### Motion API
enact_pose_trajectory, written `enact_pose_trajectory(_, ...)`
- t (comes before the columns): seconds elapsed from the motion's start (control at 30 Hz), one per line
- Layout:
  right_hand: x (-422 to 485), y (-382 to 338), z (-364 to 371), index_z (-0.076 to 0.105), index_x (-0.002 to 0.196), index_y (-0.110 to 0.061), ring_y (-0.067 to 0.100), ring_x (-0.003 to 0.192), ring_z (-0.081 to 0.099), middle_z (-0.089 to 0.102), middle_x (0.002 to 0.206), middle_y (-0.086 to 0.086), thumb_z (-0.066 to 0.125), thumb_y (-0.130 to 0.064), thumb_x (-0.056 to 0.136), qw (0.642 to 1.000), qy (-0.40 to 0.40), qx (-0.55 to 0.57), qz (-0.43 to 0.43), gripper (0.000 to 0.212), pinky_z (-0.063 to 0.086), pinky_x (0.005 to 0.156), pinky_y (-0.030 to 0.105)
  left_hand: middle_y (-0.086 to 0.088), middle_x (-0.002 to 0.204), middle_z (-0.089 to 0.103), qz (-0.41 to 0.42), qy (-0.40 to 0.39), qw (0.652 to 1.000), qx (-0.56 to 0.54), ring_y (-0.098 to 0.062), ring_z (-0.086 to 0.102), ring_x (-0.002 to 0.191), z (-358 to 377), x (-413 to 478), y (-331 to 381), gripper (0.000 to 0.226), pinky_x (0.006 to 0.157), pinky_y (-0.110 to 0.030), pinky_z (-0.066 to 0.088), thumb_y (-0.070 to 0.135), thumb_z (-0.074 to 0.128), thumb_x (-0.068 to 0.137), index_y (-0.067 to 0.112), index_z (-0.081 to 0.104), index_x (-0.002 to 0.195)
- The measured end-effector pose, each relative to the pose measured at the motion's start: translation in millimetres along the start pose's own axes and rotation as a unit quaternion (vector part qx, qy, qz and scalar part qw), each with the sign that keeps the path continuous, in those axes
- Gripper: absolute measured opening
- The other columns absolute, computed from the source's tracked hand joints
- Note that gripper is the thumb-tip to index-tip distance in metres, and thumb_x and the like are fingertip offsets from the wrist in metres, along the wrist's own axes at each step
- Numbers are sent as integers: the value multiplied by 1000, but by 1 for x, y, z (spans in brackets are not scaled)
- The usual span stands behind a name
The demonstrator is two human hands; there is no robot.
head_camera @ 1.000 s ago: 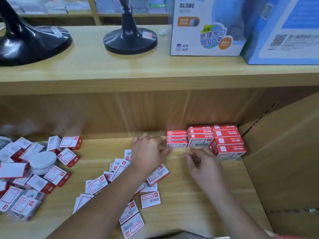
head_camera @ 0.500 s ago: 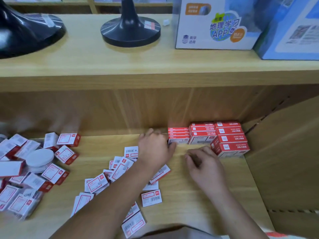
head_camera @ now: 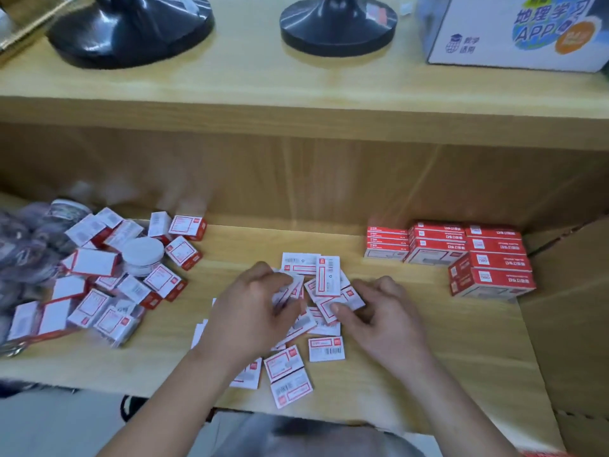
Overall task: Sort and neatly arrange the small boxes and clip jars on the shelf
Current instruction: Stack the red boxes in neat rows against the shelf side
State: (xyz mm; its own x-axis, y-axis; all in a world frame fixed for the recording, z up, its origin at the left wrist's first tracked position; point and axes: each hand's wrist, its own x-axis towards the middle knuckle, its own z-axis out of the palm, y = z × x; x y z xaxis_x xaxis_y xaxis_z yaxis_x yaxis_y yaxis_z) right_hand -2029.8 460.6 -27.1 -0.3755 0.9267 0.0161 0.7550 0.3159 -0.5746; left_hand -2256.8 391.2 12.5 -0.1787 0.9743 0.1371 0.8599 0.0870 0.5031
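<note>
Both hands are down in the loose boxes (head_camera: 327, 275) now, and we're gathering. Our left hand (head_camera: 250, 311) curls over the near edge of the scatter, thumb and fingers pinching a box or two; exactly how many, we cannot tell. Our right hand (head_camera: 384, 319) is curled as well, thumb pressing a box against the fingers. The boxes lie between and just ahead of both hands, overlapping at all angles, with a few more under the left wrist and nearer to us. Ahead and to the right of the right hand sits the tidy stack (head_camera: 461, 250), well apart from the scatter. Far off to the left of the left hand, a heap (head_camera: 95, 263) of more boxes surrounds a white-lidded jar (head_camera: 142, 255).

How will these handle? We judge them light, stiff little cartons with slick printed faces, so they will slide over one another on the shelf (head_camera: 478, 341), and a loose bundle could fan out. Best to square a few together and pinch across the short edges, not the flat faces. The jar looks heavier; we'd grip it around the lid.
</note>
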Motion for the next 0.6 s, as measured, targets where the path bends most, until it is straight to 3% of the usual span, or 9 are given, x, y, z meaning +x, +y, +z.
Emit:
enact_pose_trajectory(0.07, -2, -5, 3, 72, 113, -44, 13, 89, 55, 47, 83, -13, 55, -75, 76, 999, 24, 14, 22, 50, 52, 80, 37, 10, 95, 59, 12, 34, 999, 13, -14, 65, 84, 2, -6, 1, 27, 62, -26, 51, 41, 81, 80, 24, 75, 100)
enact_pose_trajectory(0.17, -7, -5, 4, 73, 110, -42, 11, 92, 60, 57, 90, -15, 70, -66, 73, 993, 61, 89, 39, 44, 52, 84, 40, 5, 90, 58, 33, 69, 996, 49, -21, 60, 84, 7, 10, 12, 29, 65, -33, 51, 48, 71, 86, 20, 74, 90)
enact_pose_trajectory(0.27, -13, -7, 3, 70, 105, -39, 12, 92, 66, 69, 96, -13, 85, -42, 75, 970, 68, 220, 81, 34, 53, 84, 39, -1, 78, 58, 11, 7, 991, 133, -27, 58, 80, 17, 40, 32, 56, 67, -35, 49, 72, 53, 81, 20, 74, 77)
enact_pose_trajectory(0.37, -14, -3, -8, 64, 102, -32, 28, 85, 67, 74, 88, 4, 83, -10, 81, 916, 59, 364, 159, 36, 51, 83, 40, -2, 92, 64, 3, -80, 978, 192, -27, 58, 98, 23, 58, 43, 65, 80, -36, 45, 80, 52, 79, 20, 75, 92)
enact_pose_trajectory(0.47, -18, 2, -23, 64, 107, -19, 26, 82, 64, 71, 88, 20, 79, -3, 84, 895, 72, 391, 201, 31, 48, 83, 39, 2, 101, 64, 15, -105, 986, 129, -25, 56, 106, 29, 64, 35, 53, 87, -36, 43, 72, 59, 80, 25, 70, 103)
enact_pose_trajectory(0.6, -17, 0, -28, 66, 103, -12, 21, 81, 61, 67, 85, 27, 75, 4, 85, 871, 111, 407, 252, 25, 46, 81, 33, 7, 86, 66, 91, -100, 991, -2, -25, 59, 89, 36, 67, 23, 26, 73, -35, 48, 43, 69, 75, 27, 65, 95)
